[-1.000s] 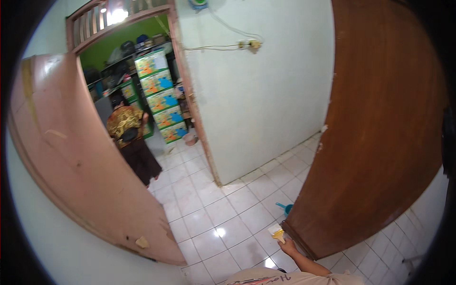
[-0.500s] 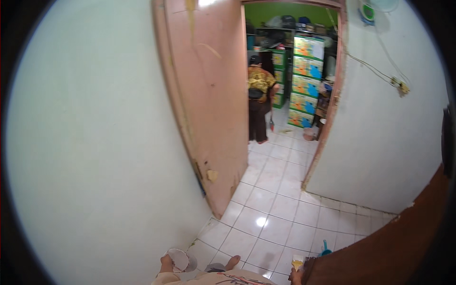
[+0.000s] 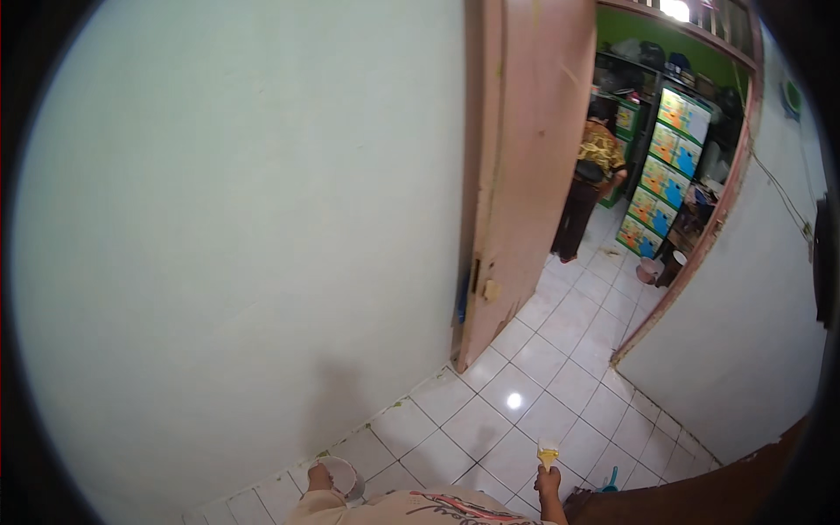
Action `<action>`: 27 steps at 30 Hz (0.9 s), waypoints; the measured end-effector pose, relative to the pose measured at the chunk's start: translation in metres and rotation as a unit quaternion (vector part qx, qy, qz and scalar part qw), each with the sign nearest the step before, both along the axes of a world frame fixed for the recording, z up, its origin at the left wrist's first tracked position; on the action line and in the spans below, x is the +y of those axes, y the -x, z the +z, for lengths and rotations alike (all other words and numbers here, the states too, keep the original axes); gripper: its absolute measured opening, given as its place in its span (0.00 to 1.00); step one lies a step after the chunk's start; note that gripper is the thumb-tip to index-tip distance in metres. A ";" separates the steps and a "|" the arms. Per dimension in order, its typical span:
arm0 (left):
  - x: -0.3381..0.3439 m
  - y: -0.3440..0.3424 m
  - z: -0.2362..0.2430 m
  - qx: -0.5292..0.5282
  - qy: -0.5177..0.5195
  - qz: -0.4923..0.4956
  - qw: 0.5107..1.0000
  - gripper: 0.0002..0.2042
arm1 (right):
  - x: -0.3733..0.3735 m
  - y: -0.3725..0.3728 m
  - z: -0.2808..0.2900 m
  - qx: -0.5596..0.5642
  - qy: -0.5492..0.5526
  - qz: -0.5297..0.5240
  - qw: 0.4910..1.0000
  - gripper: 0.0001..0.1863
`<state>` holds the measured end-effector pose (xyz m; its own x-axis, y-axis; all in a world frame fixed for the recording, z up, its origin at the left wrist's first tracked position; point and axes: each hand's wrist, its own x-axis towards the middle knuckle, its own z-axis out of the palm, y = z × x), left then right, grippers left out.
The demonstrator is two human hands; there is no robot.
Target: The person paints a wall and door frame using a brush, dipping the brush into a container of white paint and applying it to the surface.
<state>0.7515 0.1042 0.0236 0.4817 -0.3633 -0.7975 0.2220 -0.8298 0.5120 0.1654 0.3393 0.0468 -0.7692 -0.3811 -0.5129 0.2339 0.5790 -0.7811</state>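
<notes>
Paintbrush (image 3: pixel 548 455), flat, yellow ferrule and pale bristles, sits out front over the tiled floor (image 3: pixel 560 354), bristles pointing away from the body. Right hand (image 3: pixel 548 481) is wrapped tight round its handle. Left hand (image 3: pixel 320 477) pinches the left rim of a whitish bucket (image 3: pixel 358 486); fingers partly hidden, so exact grip can't be told. Bucket contents unclear, and can't tell whether it hangs or rests.

Main risk, my read: drips. Brush is well apart from the bucket with bare tiles below; if the bristles are loaded, anything running off lands on the floor. Whether they're wet, can't tell.

Second: spill. One-sided rim hold could let the bucket tilt if the wrist rolls or the grip slips, worse if full.

Third: knocks. Brown wooden panel (image 3: pixel 700 494) lies near the right forearm; a careless swing could bump it or smear it. Teal dipper (image 3: pixel 610 480) sits beside the panel, easy to kick on a step right. Pink door (image 3: pixel 529 175) juts out ahead, so a turn that way might catch its edge. Person (image 3: pixel 598 166) beyond the doorway is well apart, low concern.
</notes>
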 end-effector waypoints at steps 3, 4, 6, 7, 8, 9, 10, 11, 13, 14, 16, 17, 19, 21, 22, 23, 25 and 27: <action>0.029 -0.030 -0.006 -0.003 0.037 0.030 0.999 0.12 | -0.006 -0.034 0.008 -0.037 -0.011 -0.001 0.999 0.11; 0.037 -0.043 -0.010 0.010 0.022 0.029 0.999 0.11 | -0.007 -0.046 0.012 -0.039 -0.024 0.007 0.999 0.11; 0.051 -0.074 -0.021 0.015 0.003 0.029 0.999 0.11 | -0.015 -0.073 0.018 -0.040 -0.003 0.045 0.998 0.12; 0.066 -0.094 -0.033 0.029 -0.007 0.059 0.998 0.12 | -0.023 -0.087 0.021 -0.042 -0.022 0.060 0.997 0.13; 0.070 -0.106 -0.038 0.047 -0.013 0.084 0.995 0.14 | -0.032 -0.099 0.023 -0.042 -0.024 0.058 0.997 0.13; 0.078 -0.118 -0.043 0.046 -0.016 0.082 0.995 0.14 | -0.039 -0.111 0.025 -0.039 -0.025 0.087 0.995 0.12; 0.080 -0.121 -0.046 0.058 -0.039 0.105 0.992 0.14 | -0.048 -0.121 0.030 -0.032 -0.025 0.110 0.993 0.12; 0.084 -0.127 -0.048 0.065 -0.059 0.133 0.987 0.14 | -0.059 -0.133 0.034 -0.016 -0.037 0.128 0.991 0.12; 0.093 -0.136 -0.056 0.059 -0.037 0.139 0.988 0.14 | -0.083 -0.150 0.044 -0.009 -0.029 0.164 0.986 0.13; 0.103 -0.142 -0.061 0.055 -0.015 0.152 0.987 0.14 | -0.095 -0.157 0.050 0.000 -0.020 0.206 0.978 0.14; 0.122 -0.154 -0.071 0.061 -0.010 0.140 0.988 0.14 | -0.125 -0.169 0.066 0.042 -0.002 0.236 0.971 0.14; 0.121 -0.157 -0.071 0.065 -0.008 0.138 0.988 0.14 | -0.143 -0.169 0.064 0.084 0.034 0.262 0.961 0.14; 0.121 -0.161 -0.074 0.075 -0.005 0.138 0.988 0.14 | -0.179 -0.174 0.076 0.146 0.097 0.303 0.937 0.14; 0.119 -0.161 -0.079 0.085 -0.001 0.140 0.987 0.13 | -0.223 -0.193 0.143 0.211 0.149 0.337 0.906 0.14; 0.117 -0.160 -0.079 0.090 0.000 0.138 0.986 0.13 | -0.240 -0.207 0.195 0.258 0.172 0.355 0.882 0.14; 0.112 -0.158 -0.078 0.095 0.003 0.134 0.986 0.13 | -0.254 -0.221 0.250 0.194 0.208 0.357 0.890 0.14; 0.097 -0.154 -0.072 0.103 0.015 0.121 0.987 0.13 | -0.283 -0.227 0.328 0.192 0.254 0.371 0.872 0.14; 0.086 -0.153 -0.068 0.103 0.027 0.116 0.988 0.13 | -0.313 -0.230 0.391 0.318 0.267 0.403 0.816 0.15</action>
<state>0.9049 0.1899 -0.0446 0.3874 -0.3060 -0.8696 0.5070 -0.7171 0.4782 0.3950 0.0268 0.4373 -0.2045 -0.9328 0.2969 -0.6053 -0.1179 -0.7872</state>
